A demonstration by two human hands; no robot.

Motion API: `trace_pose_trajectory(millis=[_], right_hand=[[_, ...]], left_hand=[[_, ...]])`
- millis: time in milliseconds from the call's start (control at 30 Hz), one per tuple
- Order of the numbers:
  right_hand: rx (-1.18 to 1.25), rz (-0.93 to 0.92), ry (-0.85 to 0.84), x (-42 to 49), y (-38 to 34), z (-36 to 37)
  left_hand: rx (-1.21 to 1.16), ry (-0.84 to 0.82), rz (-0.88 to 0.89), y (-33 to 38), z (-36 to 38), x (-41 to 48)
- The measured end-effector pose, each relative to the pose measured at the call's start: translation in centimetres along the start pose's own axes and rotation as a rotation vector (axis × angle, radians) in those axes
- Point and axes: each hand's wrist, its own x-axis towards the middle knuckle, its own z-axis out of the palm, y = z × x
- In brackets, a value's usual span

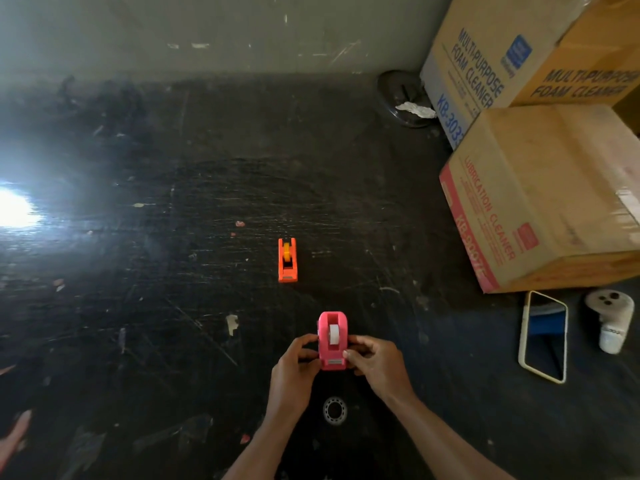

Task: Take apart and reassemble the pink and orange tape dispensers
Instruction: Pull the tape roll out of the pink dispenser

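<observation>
The pink tape dispenser (332, 340) stands on the dark floor near me, with a white tape roll (334, 335) sitting in its slot. My left hand (294, 370) grips its left side and my right hand (375, 365) grips its right side, fingers near the cutter end. Farther away, the orange tape dispenser (287, 260) stands alone on the floor with a yellow-orange roll in it, untouched.
Cardboard boxes (540, 199) are stacked at the right. A phone (543, 336) and a white plug adapter (611, 322) lie in front of them. A metal bearing ring (335, 410) lies between my forearms. A dark round dish (401, 98) sits by the wall. Bright glare covers the left.
</observation>
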Motion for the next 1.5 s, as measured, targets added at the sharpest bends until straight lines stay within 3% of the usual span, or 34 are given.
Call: trace_pose_trajectory(millis=[233, 433, 1000, 1300, 1500], right_hand=[[-0.060, -0.021, 0.005, -0.4, -0.1, 0.0], [-0.184, -0.196, 0.127, -0.5, -1.7, 0.0], [-0.539, -0.406, -0.097, 1.0, -4.5, -1.1], [-0.501, -0.440, -0.076, -0.1, -4.7, -1.8], [-0.446, -0.450, -0.049, -1.1, -4.5, -1.9]], left_hand=[[0.020, -0.035, 0.000, 0.1, -0.3, 0.0], [-0.039, -0.035, 0.008, 0.2, -0.5, -0.3], [0.013, -0.052, 0.078, 0.6, -0.7, -0.6], [-0.101, 0.122, 0.150, 1.8, -0.6, -1.6], [-0.159, 0.119, 0.201, 2.6, -0.3, -1.9]])
